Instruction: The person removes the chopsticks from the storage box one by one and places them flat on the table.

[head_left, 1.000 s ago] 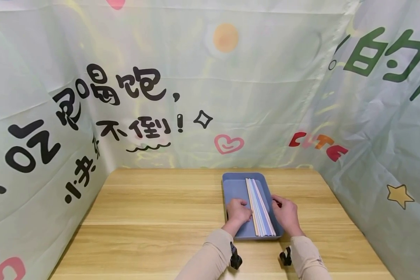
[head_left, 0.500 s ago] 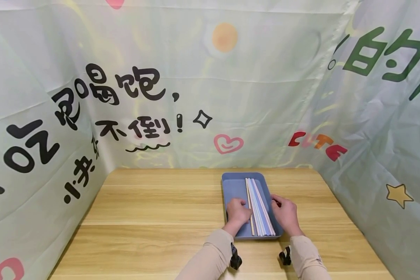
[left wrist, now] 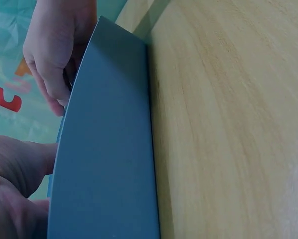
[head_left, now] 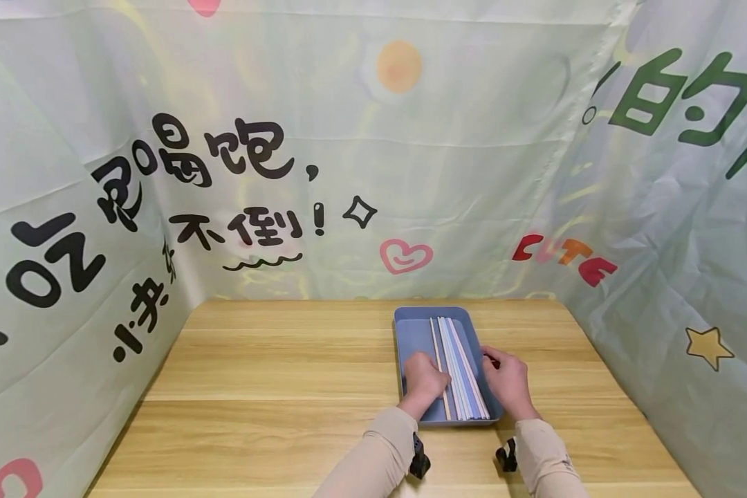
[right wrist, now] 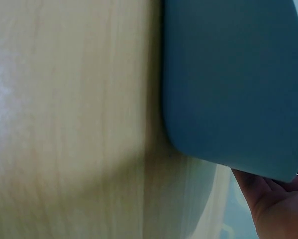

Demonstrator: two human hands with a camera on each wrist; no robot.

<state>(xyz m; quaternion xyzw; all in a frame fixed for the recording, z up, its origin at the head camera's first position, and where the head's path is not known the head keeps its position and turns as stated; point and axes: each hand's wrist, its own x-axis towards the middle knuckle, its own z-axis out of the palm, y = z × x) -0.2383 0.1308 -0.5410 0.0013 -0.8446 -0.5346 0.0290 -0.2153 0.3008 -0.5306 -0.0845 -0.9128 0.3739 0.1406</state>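
A blue rectangular tray (head_left: 416, 333) lies on the wooden table, holding a bundle of pastel chopsticks (head_left: 465, 380) that fans wider toward its near end. One yellowish chopstick (head_left: 434, 335) lies apart, left of the bundle. My left hand (head_left: 425, 377) reaches into the tray from the left and pinches that chopstick between curled fingers. Its fingertips come close to the bundle. On the opposite side, my right hand (head_left: 509, 380) grips the tray's right rim. In the left wrist view the tray's wall (left wrist: 104, 134) hides the left fingertips; the right hand (left wrist: 59, 50) shows above.
A printed cloth (head_left: 324, 138) with lettering and drawings encloses the back and both sides of the table (head_left: 274, 387). Each wrist carries a small black camera (head_left: 419, 458) below a beige sleeve (head_left: 373, 456).
The yellowish chopstick has shifted left, away from the bundle, leaving a gap beside it. The left fingers have moved slightly; the right hand and tray stay nearly still.
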